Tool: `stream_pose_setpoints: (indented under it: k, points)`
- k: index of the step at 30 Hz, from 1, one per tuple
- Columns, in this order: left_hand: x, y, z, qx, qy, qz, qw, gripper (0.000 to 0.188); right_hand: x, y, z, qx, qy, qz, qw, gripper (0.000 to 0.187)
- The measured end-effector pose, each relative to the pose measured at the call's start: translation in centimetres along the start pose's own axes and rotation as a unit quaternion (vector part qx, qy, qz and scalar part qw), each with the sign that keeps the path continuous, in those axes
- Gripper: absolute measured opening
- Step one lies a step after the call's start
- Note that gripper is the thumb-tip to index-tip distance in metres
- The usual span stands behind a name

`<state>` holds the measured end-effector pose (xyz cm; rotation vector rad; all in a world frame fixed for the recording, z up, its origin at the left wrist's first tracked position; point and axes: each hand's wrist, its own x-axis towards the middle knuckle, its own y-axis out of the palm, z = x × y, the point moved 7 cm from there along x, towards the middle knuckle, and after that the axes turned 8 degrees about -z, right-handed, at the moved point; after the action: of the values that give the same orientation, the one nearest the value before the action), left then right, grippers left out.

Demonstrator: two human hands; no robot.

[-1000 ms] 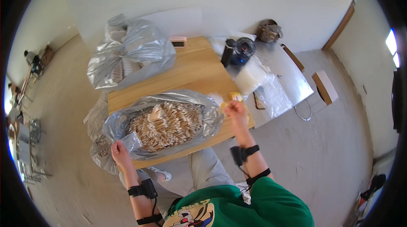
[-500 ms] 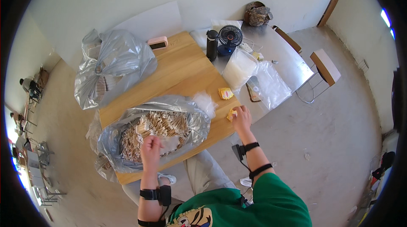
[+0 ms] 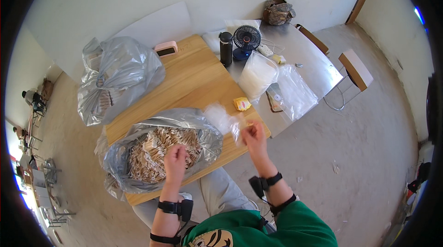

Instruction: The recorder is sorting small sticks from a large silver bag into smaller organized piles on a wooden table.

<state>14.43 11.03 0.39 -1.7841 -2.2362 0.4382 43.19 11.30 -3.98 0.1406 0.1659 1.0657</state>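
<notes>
My left hand [image 3: 175, 158] hovers over a large grey plastic bag [image 3: 184, 117] opened wide on the wooden table, full of cotton swabs [image 3: 150, 159] with brown sticks. Its fingers are curled together, and whatever they may hold is too small to make out. Near the table's right edge, my right hand [image 3: 256, 140] pinches a thin clear plastic bag [image 3: 237, 129], somewhat blurred. More crumpled clear bags [image 3: 217, 116] lie just left of it. A stack of yellow cards [image 3: 242, 104] sits beyond that hand; a bit of yellow shows by its fingertips.
A second grey bag [image 3: 134, 60] stands at the far left of the wooden table [image 3: 189, 81]. On the metal table [image 3: 318, 58] are a black bottle [image 3: 225, 48], a fan [image 3: 246, 38], a white plastic packet [image 3: 257, 76], a phone [image 3: 274, 98] and flat clear bags [image 3: 295, 91].
My right hand has moved slightly left from the small yellow cards and now has clear plastic at its fingers. My left hand has shifted right, and the clear plastic beside it no longer shows there.
</notes>
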Motion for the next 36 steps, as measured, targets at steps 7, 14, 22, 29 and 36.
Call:
stream_pose_setpoints:
  k: [7, 14, 22, 29, 36]
  points:
    - [1.4, -8.9, 4.6, 0.221, 0.109, -0.195, 0.949, 0.011, 6.9, 6.0, -5.0, -0.249, -0.142, 0.017, 0.958, 0.027]
    - [3.1, -7.4, 3.7, 0.374, 0.21, -0.109, 0.897, 0.035, 5.2, 6.4, -2.3, -0.326, -0.292, -0.018, 0.899, 0.02]
    - [5.5, -3.6, 6.9, 0.41, 0.166, -0.017, 0.897, 0.052, -4.1, 7.0, 7.0, -0.287, -0.382, 0.006, 0.878, 0.013]
    - [4.8, -8.8, 10.6, 0.436, 0.117, -0.026, 0.892, 0.045, -9.4, 14.8, 4.3, -0.282, -0.352, 0.209, 0.868, 0.015]
    - [4.0, -15.1, 14.6, 0.437, 0.03, -0.041, 0.898, 0.044, -10.0, 24.2, -3.5, -0.462, -0.403, 0.305, 0.729, 0.041]
